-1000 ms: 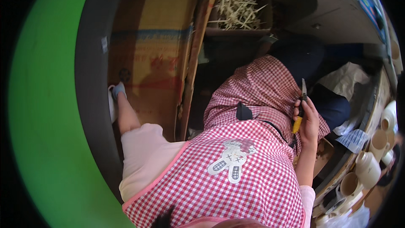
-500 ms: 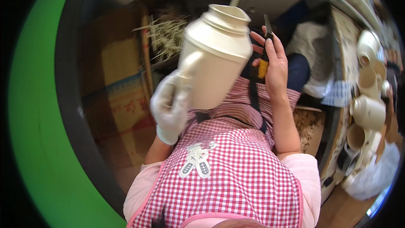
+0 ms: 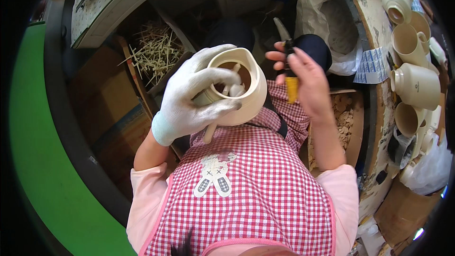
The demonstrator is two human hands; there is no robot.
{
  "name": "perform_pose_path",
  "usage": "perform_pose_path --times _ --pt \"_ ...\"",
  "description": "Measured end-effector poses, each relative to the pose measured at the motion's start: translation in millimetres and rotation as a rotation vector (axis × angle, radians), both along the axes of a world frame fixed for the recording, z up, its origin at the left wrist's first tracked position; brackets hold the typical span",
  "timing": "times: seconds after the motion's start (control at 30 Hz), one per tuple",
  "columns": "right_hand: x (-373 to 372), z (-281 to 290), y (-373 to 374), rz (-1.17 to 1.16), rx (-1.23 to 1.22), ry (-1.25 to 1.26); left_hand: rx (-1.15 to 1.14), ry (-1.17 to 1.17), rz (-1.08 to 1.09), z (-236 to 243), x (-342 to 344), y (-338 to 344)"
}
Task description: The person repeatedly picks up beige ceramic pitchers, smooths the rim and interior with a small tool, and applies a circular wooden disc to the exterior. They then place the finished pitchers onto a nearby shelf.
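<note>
My left hand (image 3: pixel 192 83), in a white knit glove with a pale mint cuff, grips a cream plastic jug (image 3: pixel 258 97) in front of my apron. Some of its fingers reach into the jug's round spouted mouth, and the thumb lies along the near rim. A cream rod-like part (image 3: pixel 210 133) sticks out under the jug on the near side; I cannot tell whether it is the handle. Bare and to the right of the jug, my right hand (image 3: pixel 303 73) holds a knife (image 3: pixel 290 66) with a black and yellow handle, its curved blade pointing up and away.
A box of thin cream offcut strips (image 3: pixel 156 50) stands far left, and a carton of flat shavings (image 3: pixel 343 118) lies right. Several cream jugs (image 3: pixel 419 85) line the worn bench (image 3: pixel 374 23) at right. A white bag (image 3: pixel 320 16) hangs beside it. A green surface (image 3: pixel 52 161) curves along the left.
The jug has come lower and turned so its mouth faces me. My left hand has shifted from the jug's side to its mouth. The knife stays in my right hand, slightly lower.
</note>
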State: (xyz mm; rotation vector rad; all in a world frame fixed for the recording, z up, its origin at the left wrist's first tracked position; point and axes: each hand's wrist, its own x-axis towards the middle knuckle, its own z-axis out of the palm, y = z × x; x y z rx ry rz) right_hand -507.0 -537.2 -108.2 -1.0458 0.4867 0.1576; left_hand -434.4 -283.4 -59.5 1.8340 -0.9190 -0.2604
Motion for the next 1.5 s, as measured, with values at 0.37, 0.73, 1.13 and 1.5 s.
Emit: perform_pose_path --times 0.37,0.73,1.13,1.5 --pt "-3.3 91.2 -8.5 0.578 -1.875 -0.888 0.133 -0.496 -0.117 30.1 7.9 -7.0" --pt "-7.7 76.5 7.0 0.983 -1.503 -0.264 0.169 -0.628 -0.078 -15.5 -37.7 -33.8" --pt "-20.4 98.0 8.2 1.388 -0.329 0.492 0.19 -0.612 0.025 -21.3 -74.3 2.5" --pt "-7.1 104.9 1.0 1.164 -0.409 -0.069 0.154 -0.597 0.306 -0.4 -42.0 32.1"
